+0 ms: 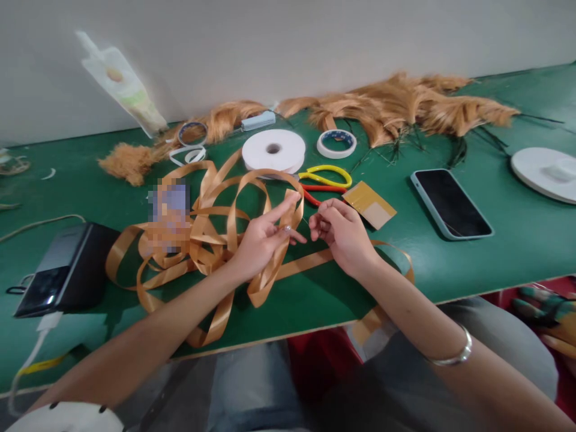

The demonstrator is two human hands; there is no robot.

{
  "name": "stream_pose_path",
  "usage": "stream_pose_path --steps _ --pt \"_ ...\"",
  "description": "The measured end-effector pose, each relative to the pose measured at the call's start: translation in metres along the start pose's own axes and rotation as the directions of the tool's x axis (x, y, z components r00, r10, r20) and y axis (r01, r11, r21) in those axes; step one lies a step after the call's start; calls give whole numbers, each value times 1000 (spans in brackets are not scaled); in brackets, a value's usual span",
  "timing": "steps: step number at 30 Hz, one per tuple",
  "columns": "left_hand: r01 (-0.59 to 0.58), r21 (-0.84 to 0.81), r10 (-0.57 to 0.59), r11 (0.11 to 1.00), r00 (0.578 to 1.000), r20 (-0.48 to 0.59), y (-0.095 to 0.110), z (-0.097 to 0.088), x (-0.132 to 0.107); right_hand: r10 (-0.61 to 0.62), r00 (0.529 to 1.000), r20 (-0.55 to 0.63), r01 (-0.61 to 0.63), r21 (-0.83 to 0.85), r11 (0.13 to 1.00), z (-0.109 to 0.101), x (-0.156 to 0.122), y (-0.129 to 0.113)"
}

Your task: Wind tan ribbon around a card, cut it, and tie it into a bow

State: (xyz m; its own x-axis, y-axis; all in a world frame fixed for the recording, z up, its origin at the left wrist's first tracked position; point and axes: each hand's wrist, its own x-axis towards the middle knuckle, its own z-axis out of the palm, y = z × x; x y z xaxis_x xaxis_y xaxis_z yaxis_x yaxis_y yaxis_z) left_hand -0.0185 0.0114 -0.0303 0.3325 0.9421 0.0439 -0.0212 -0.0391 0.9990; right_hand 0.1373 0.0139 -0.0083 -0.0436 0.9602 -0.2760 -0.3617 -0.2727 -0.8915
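Note:
A long golden ribbon (211, 234) lies in loose loops on the green table (450, 264). My left hand (263, 240) rests on the ribbon with a loop of it between the fingers, index finger stretched out. My right hand (339, 231) sits just to its right, fingers curled in a pinch close to the left fingertips; what it pinches is too small to make out. A strip of ribbon runs under my right wrist and off the table's front edge.
Behind the hands lie yellow-and-red scissors (326, 177), a brown card (369, 205), a white tape roll (273, 150), a smaller tape ring (336, 143) and golden ribbon tufts (405, 108). A phone (450, 203) and white disc (544, 173) sit right; a black device (67, 267) left.

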Motion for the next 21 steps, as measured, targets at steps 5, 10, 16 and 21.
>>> stream_pose_path --steps 5,10,16,21 --pt "-24 -15 23 1000 999 -39 -2 0 1 -126 992 -10 127 88 988 -10 6 -11" --pt "4 0 -4 1000 999 -50 -1 -1 1 -140 989 48 134 102 986 -16 7 -25" --pt "2 -32 -3 999 999 -39 -1 -1 0 -380 913 148 402 -484 777 -17 2 -24" --pt "13 -20 -14 1000 999 -53 1 0 0 -401 836 374 453 -883 121 -22 4 -16"
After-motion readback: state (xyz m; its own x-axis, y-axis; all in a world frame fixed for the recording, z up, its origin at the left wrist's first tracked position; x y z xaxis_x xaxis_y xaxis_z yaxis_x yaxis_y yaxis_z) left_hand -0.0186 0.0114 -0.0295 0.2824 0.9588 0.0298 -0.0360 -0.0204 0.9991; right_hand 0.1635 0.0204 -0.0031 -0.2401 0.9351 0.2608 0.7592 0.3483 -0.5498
